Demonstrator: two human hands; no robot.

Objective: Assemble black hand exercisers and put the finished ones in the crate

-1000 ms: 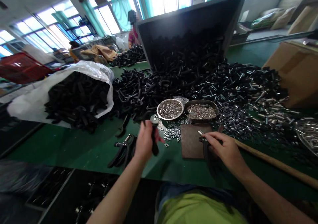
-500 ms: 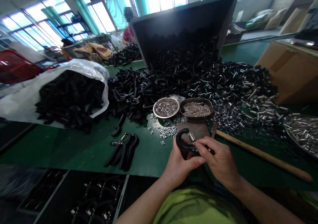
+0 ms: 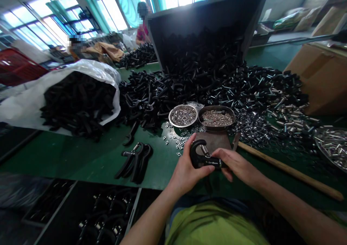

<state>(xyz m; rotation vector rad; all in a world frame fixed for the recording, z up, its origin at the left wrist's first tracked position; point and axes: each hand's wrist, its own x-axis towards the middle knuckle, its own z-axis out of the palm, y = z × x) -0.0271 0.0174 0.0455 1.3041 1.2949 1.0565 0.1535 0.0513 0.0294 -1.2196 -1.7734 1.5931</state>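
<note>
White lettering (image 3: 213,163) on the black handle (image 3: 200,161) cannot be read.

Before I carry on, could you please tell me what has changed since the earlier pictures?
The left hand has moved rightward to meet the right hand and now grips a black hook-shaped piece; the silver coil spring has shifted into its hooked opening. The long wooden-handled tool and brown cardboard box stayed put.

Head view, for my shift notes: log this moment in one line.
left hand: grips black hooked part; right hand: at its straight end; spring: inside hook; wooden handle: right side
</note>
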